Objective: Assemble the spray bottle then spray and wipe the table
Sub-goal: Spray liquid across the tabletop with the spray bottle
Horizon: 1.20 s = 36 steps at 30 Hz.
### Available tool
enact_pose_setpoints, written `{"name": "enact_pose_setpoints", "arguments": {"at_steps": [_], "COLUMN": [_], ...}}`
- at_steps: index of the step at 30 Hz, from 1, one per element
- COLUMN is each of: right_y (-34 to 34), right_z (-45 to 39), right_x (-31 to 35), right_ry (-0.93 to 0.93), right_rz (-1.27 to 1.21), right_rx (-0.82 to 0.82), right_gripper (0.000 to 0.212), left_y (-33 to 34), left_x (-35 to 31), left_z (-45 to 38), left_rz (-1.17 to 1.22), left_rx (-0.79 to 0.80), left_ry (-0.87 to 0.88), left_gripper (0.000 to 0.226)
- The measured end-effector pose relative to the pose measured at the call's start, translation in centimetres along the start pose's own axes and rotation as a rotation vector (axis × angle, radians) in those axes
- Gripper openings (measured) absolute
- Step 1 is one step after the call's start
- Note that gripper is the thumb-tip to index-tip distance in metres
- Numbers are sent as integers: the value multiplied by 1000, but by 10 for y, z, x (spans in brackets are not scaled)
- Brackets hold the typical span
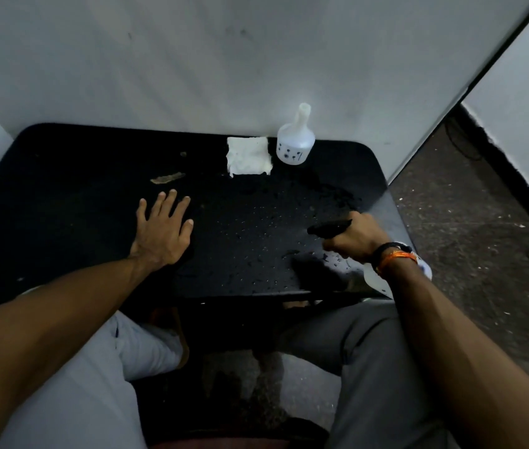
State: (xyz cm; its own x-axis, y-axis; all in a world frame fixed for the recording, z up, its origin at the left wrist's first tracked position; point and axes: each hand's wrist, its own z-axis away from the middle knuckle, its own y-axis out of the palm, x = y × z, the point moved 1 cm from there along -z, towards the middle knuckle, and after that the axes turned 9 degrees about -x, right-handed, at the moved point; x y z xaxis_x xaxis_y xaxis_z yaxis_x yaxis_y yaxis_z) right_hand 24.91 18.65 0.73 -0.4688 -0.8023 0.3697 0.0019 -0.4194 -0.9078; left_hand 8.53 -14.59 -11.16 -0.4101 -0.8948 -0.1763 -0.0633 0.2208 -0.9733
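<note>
the table (62, 196) is black with rounded far corners, set against a white wall; droplets cover its middle and right part. the left hand (161, 233) lies flat on the top near the middle, palm down, fingers spread wide, holding nothing. the right hand (355, 238) is at the right edge near the front corner, closed around the neck of the spray bottle (376, 277). its black spray head (329, 227) points left across the top; the pale body hangs below the wrist and is mostly hidden, so its contents cannot be told. a second bottle (295, 140), white and translucent, stands upright at the far edge, right of centre, open-necked with no head fitted; its fill level cannot be told. a folded white cloth (248, 155) lies just left of it, at the far edge, close to it. a small brown scrap (167, 178) lies left of the cloth.
</note>
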Motion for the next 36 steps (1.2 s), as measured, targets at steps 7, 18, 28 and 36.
{"name": "enact_pose_setpoints", "arguments": {"at_steps": [7, 18, 28, 36], "right_y": [-5, -2, 18, 30], "right_z": [-5, -18, -32, -31], "right_x": [-21, -5, 36, 63], "right_ry": [189, 273, 148, -70], "right_rz": [-217, -359, -419, -301], "right_rx": [-248, -378, -251, -163], "right_gripper": [19, 20, 33, 29], "left_y": [2, 11, 7, 8], "left_x": [1, 5, 4, 4], "left_z": [0, -2, -1, 0], "left_rz": [-6, 30, 6, -30], "left_rx": [-29, -81, -56, -53], "left_ry": [12, 29, 24, 22], "left_gripper": [58, 58, 59, 59]}}
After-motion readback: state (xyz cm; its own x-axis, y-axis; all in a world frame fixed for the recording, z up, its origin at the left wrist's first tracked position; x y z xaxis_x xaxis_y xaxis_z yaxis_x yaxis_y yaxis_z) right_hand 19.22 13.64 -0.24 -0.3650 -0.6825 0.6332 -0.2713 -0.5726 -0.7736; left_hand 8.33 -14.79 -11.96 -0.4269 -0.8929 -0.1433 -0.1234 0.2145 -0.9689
